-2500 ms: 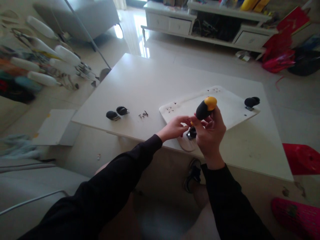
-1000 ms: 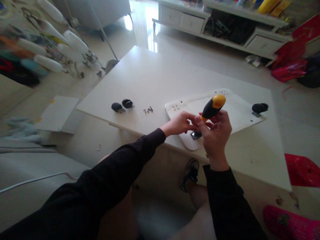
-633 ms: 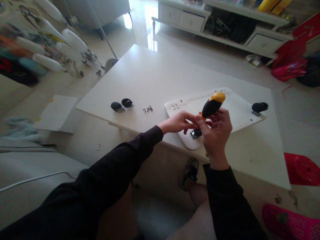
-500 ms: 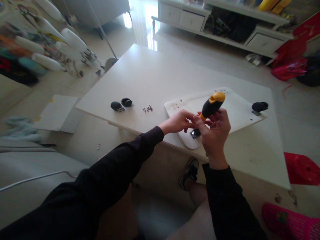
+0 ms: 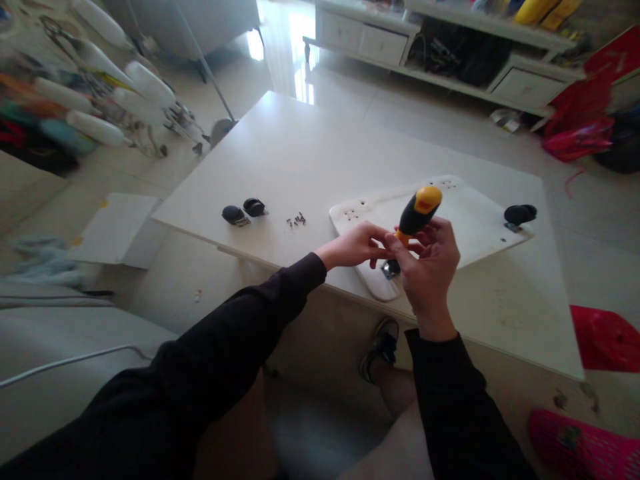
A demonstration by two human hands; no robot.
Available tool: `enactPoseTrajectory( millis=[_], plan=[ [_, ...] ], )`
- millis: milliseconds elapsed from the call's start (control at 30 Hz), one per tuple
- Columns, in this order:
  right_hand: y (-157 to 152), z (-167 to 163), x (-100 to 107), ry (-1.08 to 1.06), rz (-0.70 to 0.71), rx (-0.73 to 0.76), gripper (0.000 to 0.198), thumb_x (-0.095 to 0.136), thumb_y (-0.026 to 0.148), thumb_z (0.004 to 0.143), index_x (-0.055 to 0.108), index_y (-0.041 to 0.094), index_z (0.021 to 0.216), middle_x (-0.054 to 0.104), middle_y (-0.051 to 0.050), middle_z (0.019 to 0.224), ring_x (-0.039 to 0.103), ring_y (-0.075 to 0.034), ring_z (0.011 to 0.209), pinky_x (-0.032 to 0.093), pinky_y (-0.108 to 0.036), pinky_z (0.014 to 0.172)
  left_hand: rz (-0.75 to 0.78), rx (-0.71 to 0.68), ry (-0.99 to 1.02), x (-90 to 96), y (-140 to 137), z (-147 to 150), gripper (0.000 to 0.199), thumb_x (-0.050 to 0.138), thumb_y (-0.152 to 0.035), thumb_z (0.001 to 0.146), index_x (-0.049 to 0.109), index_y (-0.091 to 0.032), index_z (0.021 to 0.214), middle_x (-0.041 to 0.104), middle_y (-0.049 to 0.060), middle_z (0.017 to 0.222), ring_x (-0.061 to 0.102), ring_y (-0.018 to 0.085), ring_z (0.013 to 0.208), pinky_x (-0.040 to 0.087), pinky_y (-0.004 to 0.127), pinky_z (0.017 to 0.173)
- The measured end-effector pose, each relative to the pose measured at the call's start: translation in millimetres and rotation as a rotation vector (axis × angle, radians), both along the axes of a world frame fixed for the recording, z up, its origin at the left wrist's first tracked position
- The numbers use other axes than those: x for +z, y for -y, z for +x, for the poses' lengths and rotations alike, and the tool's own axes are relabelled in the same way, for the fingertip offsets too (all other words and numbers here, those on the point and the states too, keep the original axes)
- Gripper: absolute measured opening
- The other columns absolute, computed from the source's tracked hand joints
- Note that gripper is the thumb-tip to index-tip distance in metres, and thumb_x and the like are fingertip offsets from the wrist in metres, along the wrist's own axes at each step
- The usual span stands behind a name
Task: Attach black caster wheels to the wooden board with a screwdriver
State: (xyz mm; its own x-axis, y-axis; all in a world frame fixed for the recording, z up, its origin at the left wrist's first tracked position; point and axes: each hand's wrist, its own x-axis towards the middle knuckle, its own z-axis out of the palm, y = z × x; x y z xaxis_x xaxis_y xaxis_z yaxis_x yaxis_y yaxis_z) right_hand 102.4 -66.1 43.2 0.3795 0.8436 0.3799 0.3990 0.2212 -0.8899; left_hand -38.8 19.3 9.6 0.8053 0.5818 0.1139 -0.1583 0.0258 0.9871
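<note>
A screwdriver (image 5: 418, 212) with a yellow and black handle stands tilted over the near corner of a white board (image 5: 470, 230). My right hand (image 5: 431, 277) is closed with thumb and fingers at the lower end of its handle. Close beside it, my left hand (image 5: 357, 245) has its fingertips pinched together by the screwdriver's lower part; what they hold is hidden. Beneath my hands, a caster (image 5: 391, 269) shows its shiny metal plate on the board. The screwdriver's tip is out of sight behind my fingers.
The board lies on a white table (image 5: 300, 147). Another black caster (image 5: 520, 214) sits at its right corner. To the left are two loose casters (image 5: 235, 215) and a small pile of screws (image 5: 297, 220). A red stool (image 5: 607, 339) stands beyond the table's right edge.
The screwdriver's handle has swung slightly to the left and stands a little more upright. Both hands remain in nearly the same place.
</note>
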Motion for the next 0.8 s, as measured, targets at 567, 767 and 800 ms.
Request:
enactPoseTrajectory(
  millis=[567, 767, 800],
  plan=[
    [-0.5, -1.8, 0.9, 0.005, -0.003, 0.001, 0.041, 0.089, 0.035, 0.078, 0.065, 0.030, 0.111, 0.079, 0.003, 0.097, 0.080, -0.018, 0.086, 0.064, -0.027, 0.062, 0.008, -0.007, -0.088, -3.5, -1.3, 2.7, 0.016, 0.081, -0.022, 0.095, 0.078, -0.010, 0.084, 0.069, 0.001, 0.066, 0.066, 0.009, 0.056, 0.052, 0.022, 0.057],
    [-0.4, -3.9, 1.7, -0.015, 0.015, 0.021, 0.046, 0.091, 0.035, 0.076, 0.066, 0.031, 0.114, 0.080, 0.003, 0.101, 0.080, -0.018, 0.092, 0.066, -0.027, 0.066, -0.027, 0.129, -0.075, -1.7, 4.8, 9.2, 0.014, 0.087, -0.016, 0.084, 0.075, -0.009, 0.086, 0.067, -0.001, 0.071, 0.060, 0.007, 0.058, 0.049, 0.020, 0.053],
    [-0.3, -4.0, 1.5, -0.014, 0.022, 0.027, 0.045, 0.090, 0.035, 0.077, 0.067, 0.031, 0.115, 0.080, 0.003, 0.101, 0.080, -0.018, 0.092, 0.066, -0.027, 0.067, -0.033, 0.123, -0.071, -0.3, 4.8, 8.5, 0.016, 0.088, -0.017, 0.083, 0.075, -0.009, 0.089, 0.068, 0.000, 0.074, 0.061, 0.007, 0.059, 0.050, 0.020, 0.054]
  ],
)
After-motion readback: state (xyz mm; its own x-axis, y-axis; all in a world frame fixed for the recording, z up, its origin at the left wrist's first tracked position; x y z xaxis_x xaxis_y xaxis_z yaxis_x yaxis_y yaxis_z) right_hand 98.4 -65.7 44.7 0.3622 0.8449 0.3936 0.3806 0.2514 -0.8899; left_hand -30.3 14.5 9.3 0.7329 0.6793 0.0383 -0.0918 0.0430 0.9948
